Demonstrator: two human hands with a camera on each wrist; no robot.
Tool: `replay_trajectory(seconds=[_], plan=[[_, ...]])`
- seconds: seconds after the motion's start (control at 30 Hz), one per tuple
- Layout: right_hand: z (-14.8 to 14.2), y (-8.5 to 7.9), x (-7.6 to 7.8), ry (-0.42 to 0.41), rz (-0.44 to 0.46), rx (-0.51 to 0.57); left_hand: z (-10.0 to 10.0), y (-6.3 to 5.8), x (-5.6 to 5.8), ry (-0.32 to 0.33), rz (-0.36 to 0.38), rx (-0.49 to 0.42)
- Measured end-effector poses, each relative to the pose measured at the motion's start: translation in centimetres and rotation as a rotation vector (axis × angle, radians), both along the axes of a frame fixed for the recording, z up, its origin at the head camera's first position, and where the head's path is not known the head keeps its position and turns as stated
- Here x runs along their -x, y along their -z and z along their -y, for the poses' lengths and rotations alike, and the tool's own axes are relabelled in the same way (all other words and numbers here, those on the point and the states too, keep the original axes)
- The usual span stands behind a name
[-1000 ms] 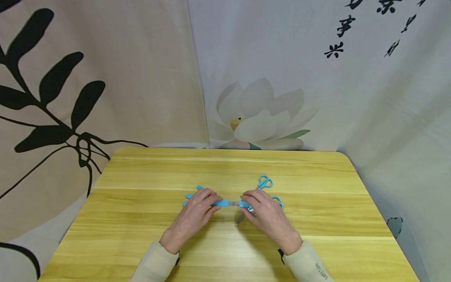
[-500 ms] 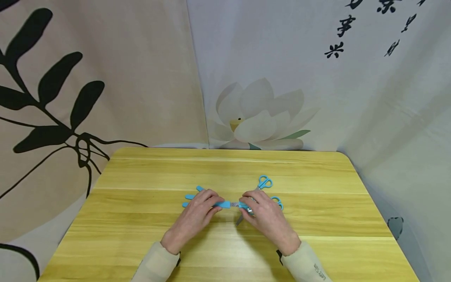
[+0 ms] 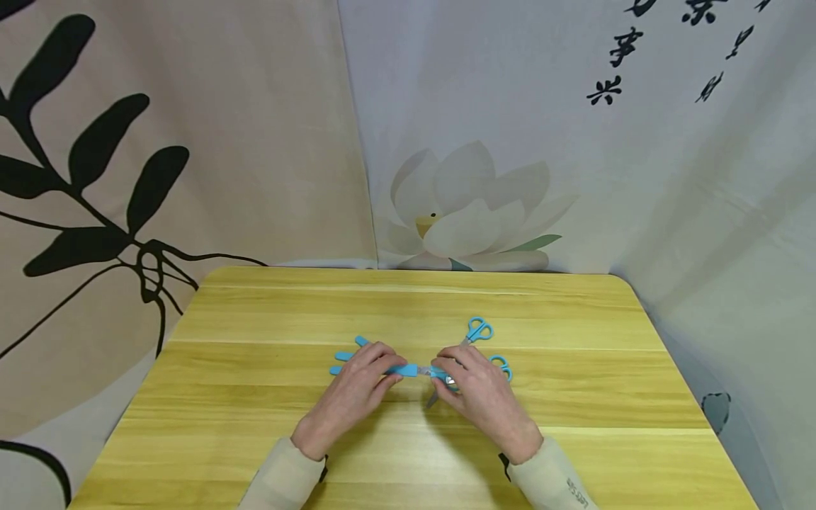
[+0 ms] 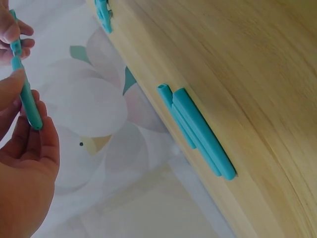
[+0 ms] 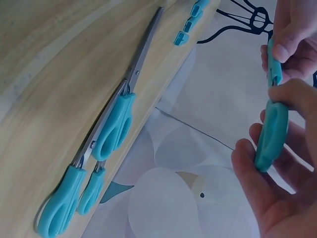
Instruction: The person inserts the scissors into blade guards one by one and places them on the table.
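Observation:
My left hand (image 3: 357, 386) grips a blue blade cover (image 3: 404, 370), fingers curled along its length. A pair of scissors (image 5: 272, 136) is in my right hand (image 3: 481, 389), held by the blue handles. A short stretch of metal blade (image 3: 423, 370) shows between the cover and the handles in the head view. From the left wrist, the blade cover (image 4: 29, 101) lines up end to end with the handles. Both hands are above the middle of the wooden table.
Several blue covers (image 4: 203, 134) lie side by side on the table (image 3: 287, 304), beyond my left hand. By my right hand lie more scissors with blue handles (image 5: 62, 203), their blades bare. A printed curtain (image 3: 472, 106) hangs behind the table.
The blade cover has shifted slightly right and the scissors slightly left, so less bare blade shows between them. Both hands keep their hold.

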State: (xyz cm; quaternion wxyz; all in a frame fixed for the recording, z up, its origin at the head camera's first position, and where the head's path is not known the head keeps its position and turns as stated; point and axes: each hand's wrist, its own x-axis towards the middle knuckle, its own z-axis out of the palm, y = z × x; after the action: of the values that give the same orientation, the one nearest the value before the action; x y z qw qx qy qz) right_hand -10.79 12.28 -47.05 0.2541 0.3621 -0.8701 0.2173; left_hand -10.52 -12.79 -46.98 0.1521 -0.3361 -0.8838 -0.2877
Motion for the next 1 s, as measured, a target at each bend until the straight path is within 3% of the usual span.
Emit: replay_trajectory(seconds=[0.67, 1.0], plan=[[0.21, -0.35, -0.13, 0.0, -0.022, -0.023, 0.09, -0.2, -0.01, -0.001, 0.041, -0.009], [0.22, -0.42, -0.14, 0.001, -0.035, -0.037, -0.08, -0.24, -0.02, 0.005, 0.001, 0.001]])
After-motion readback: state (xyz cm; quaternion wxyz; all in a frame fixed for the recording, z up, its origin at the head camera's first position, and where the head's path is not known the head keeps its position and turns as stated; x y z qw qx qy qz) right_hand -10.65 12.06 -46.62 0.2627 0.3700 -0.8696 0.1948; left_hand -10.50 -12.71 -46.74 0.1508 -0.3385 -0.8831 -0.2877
